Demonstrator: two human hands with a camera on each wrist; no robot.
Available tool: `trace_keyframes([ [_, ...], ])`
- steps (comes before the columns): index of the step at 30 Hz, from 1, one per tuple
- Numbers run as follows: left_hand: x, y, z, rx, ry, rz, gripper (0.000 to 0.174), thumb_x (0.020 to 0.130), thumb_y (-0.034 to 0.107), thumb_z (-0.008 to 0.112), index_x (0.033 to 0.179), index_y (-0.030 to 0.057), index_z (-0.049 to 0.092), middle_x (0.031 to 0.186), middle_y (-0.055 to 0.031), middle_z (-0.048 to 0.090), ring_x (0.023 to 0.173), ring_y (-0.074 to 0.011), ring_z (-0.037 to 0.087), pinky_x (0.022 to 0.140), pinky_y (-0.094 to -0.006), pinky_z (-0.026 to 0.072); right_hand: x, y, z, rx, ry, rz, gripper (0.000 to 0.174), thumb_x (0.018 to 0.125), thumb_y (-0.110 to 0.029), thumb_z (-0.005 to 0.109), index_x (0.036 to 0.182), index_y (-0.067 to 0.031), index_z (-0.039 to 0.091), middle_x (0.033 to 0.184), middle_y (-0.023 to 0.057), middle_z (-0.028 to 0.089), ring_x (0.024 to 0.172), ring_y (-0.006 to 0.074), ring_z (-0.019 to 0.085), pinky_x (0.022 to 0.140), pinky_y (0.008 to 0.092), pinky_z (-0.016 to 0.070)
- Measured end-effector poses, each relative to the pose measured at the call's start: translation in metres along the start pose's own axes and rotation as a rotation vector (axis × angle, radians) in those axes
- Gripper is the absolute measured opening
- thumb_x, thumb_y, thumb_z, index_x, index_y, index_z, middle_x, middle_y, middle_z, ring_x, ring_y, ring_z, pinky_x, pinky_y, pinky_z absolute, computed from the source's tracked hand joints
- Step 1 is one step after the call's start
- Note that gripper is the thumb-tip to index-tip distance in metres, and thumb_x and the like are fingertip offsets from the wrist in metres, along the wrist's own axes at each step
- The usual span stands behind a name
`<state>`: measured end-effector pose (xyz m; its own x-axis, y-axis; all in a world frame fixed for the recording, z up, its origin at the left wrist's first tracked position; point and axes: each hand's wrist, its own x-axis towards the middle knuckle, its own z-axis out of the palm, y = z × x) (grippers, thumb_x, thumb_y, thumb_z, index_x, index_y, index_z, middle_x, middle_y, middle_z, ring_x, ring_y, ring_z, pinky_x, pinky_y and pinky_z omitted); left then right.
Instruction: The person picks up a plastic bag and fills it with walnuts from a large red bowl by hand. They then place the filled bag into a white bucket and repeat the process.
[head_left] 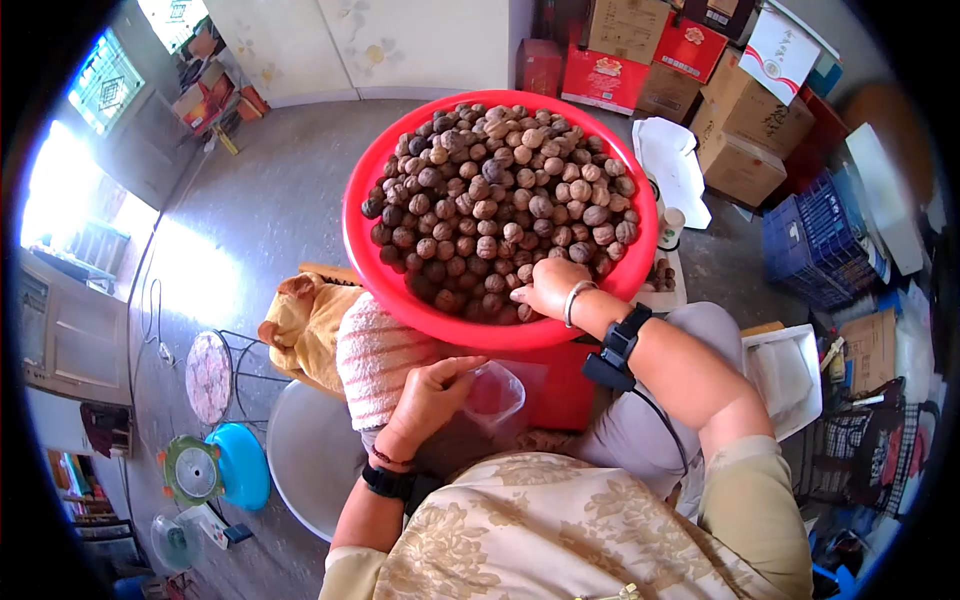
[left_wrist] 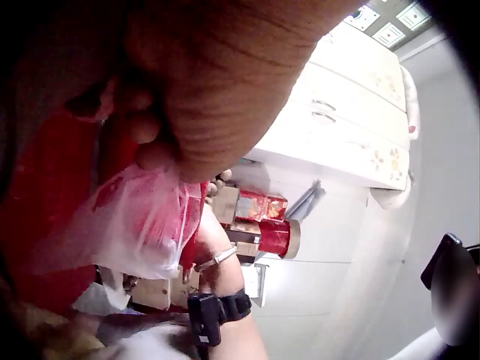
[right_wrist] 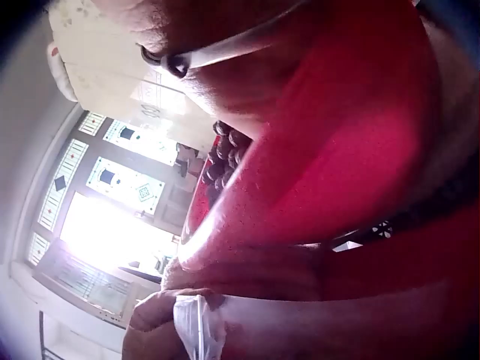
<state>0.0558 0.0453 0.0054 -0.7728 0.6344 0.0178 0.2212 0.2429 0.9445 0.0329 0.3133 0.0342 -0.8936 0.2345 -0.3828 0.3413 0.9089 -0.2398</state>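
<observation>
A wide red basin [head_left: 350, 225] full of brown walnuts [head_left: 485, 212] stands in front of the person. Inside its near edge, the right hand [head_left: 560, 288] reaches down among the walnuts, fingers bent; whether one is held is hidden. Below the basin, the left hand [head_left: 430, 400] pinches the rim of a clear plastic bag [head_left: 495, 392], whose mouth gapes toward the right. In the left wrist view the curled left fingers grip the bag [left_wrist: 150, 225]. The right wrist view shows the bag [right_wrist: 201, 326] in the left hand [right_wrist: 154, 322], below the basin's red wall [right_wrist: 300, 180].
A striped towel [head_left: 375, 365] lies over the left knee, beside a grey metal basin [head_left: 315, 455]. Left of these stand a round stool [head_left: 209, 377] and a blue basin [head_left: 240, 466]. Stacked cartons [head_left: 740, 165], blue crates [head_left: 820, 240] and a white foam box [head_left: 785, 375] are on the right.
</observation>
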Motion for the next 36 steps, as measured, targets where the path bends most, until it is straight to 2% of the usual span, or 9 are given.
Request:
trace_keyframes([
  [3,-0.002,0.0,-0.005,0.007,-0.086,-0.131,0.026,0.094,0.001,0.061,0.118,0.001,0.071,0.103,-0.0056,0.075,0.09,-0.0087,0.066,0.082,-0.0239,0.0535,0.011,-0.003,0.006,-0.074,-0.061,0.015,0.039,0.085,-0.043,0.07,0.113,-0.0163,0.073,0.113,0.0128,0.072,0.11,0.033,0.067,0.091,0.045,0.0537],
  [7,-0.002,0.0,-0.005,-0.012,-0.054,-0.115,0.025,0.096,0.003,0.061,0.118,0.0008,0.071,0.095,0.0008,0.072,0.079,-0.0047,0.06,0.071,-0.0213,0.0513,0.008,-0.006,0.005,-0.064,-0.043,0.038,0.027,0.087,-0.027,0.066,0.108,-0.0126,0.073,0.115,0.0163,0.071,0.11,0.033,0.067,0.09,0.0454,0.0544],
  [11,-0.002,-0.006,-0.001,-0.081,0.004,-0.118,0.024,0.097,0.005,0.06,0.118,0.001,0.071,0.086,0.0066,0.064,0.07,-0.0015,0.051,0.06,-0.019,0.0458,-0.004,0.0,0.011,0.015,0.301,-0.214,0.027,0.087,-0.027,0.065,0.102,-0.004,0.071,0.097,0.0197,0.073,0.095,0.0339,0.071,0.085,0.0415,0.0566],
  [13,-0.002,-0.011,-0.001,-0.123,0.005,-0.139,0.024,0.097,0.006,0.06,0.118,0.0011,0.071,0.085,0.0067,0.064,0.069,-0.0012,0.051,0.059,-0.0186,0.0445,-0.028,-0.012,-0.013,0.53,0.161,-0.571,0.023,0.085,-0.02,0.071,0.101,-0.0031,0.069,0.092,0.0141,0.073,0.089,0.0263,0.072,0.083,0.0357,0.0566],
  [16,-0.002,-0.007,-0.004,-0.208,0.006,-0.233,0.024,0.097,0.007,0.061,0.118,0.0028,0.072,0.085,0.0043,0.067,0.071,-0.0014,0.053,0.062,-0.019,0.0465,-0.049,-0.015,-0.009,0.905,-0.232,-0.843,0.022,0.087,-0.011,0.071,0.107,-0.0027,0.067,0.099,0.006,0.072,0.095,0.0142,0.068,0.087,0.031,0.054],
  [20,-0.001,0.004,-0.009,-0.274,-0.015,-0.351,0.024,0.097,0.008,0.061,0.118,0.0055,0.073,0.082,0.0038,0.067,0.07,-0.0009,0.054,0.061,-0.019,0.047,-0.072,-0.016,0.003,0.642,-0.459,-0.791,0.025,0.091,-0.01,0.068,0.114,-0.0041,0.061,0.103,0.0053,0.072,0.097,0.0138,0.067,0.089,0.031,0.0527],
  [24,-0.001,0.021,-0.012,-0.147,-0.045,-0.412,0.023,0.097,0.007,0.062,0.117,0.0047,0.073,0.08,0.0052,0.065,0.066,-0.0008,0.051,0.057,-0.0189,0.045,-0.077,-0.01,0.013,0.356,-0.313,-0.83,0.024,0.089,-0.018,0.067,0.109,-0.0055,0.061,0.088,0.0116,0.072,0.083,0.0273,0.071,0.075,0.0382,0.0559],
  [29,-0.005,0.009,-0.003,0.04,-0.015,-0.093,0.026,0.094,0.005,0.062,0.118,0.0039,0.072,0.08,-0.0035,0.071,0.069,-0.006,0.059,0.064,-0.0238,0.0518,-0.086,-0.007,0.015,0.293,-0.189,-0.726,0.027,0.086,-0.023,0.068,0.105,-0.005,0.06,0.087,0.0164,0.07,0.085,0.0378,0.069,0.074,0.0474,0.0538],
  [36,-0.004,0.027,0.001,0.026,-0.028,-0.174,0.028,0.093,0.004,0.061,0.119,0.0038,0.071,0.083,-0.0091,0.073,0.073,-0.007,0.063,0.069,-0.0257,0.0535,-0.091,0.008,0.019,0.393,-0.111,-0.9,0.024,0.089,-0.02,0.068,0.105,-0.0049,0.06,0.086,0.0166,0.067,0.084,0.0376,0.066,0.075,0.0459,0.0521],
])
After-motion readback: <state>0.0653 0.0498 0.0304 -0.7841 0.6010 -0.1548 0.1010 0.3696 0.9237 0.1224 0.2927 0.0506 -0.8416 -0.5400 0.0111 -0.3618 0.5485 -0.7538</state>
